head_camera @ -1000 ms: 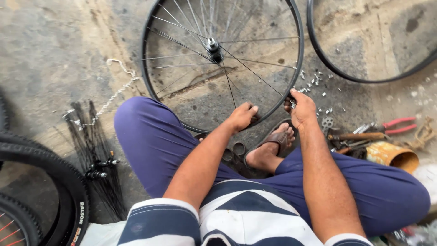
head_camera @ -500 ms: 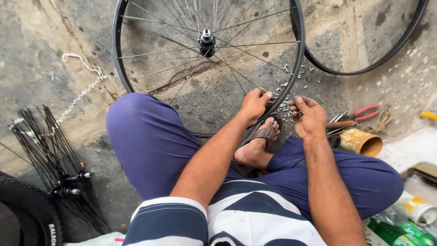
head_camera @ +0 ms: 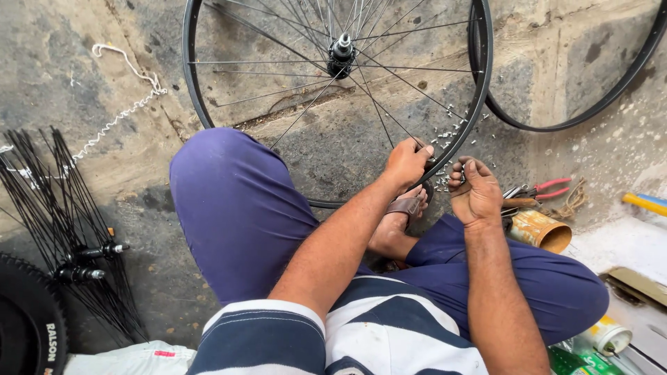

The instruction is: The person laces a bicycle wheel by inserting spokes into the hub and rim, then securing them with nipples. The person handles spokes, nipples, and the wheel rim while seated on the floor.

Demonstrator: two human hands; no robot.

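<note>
On the cracked concrete floor (head_camera: pixel 90 76), a spoked bicycle wheel (head_camera: pixel 208 118) stood upright right in front of the seated person, its hub (head_camera: pixel 341 50) up near the top of the view and its rim running down between the knees. And beside it, off to the right, a second bare rim (head_camera: pixel 556 125) leaned against the step! Purple trousers (head_camera: pixel 236 208) filled the middle of the picture, legs folded, one sandalled foot (head_camera: pixel 406 208) tucked just under the wheel's lower edge. Over on the left lay a bundle of loose black spokes (head_camera: pixel 48 194) with two spare hubs (head_camera: pixel 90 260) on it, and a tyre (head_camera: pixel 28 326) peeked in at the bottom corner. Down to the hands now: the left hand (head_camera: pixel 406 163) was closed on the wheel's rim at its lower right, fingers curled over the edge where a spoke came in. The right hand (head_camera: pixel 476 191) hovered just beside it, apart from the rim, fingers loosely bent around some small silver bits; exactly what it held, too small to tell. Near that hand sat a rusty tin can (head_camera: pixel 538 230), red-handled pliers (head_camera: pixel 545 189) just behind it, and tiny silver nipples (head_camera: pixel 451 132) were scattered across the floor by the rim
</note>
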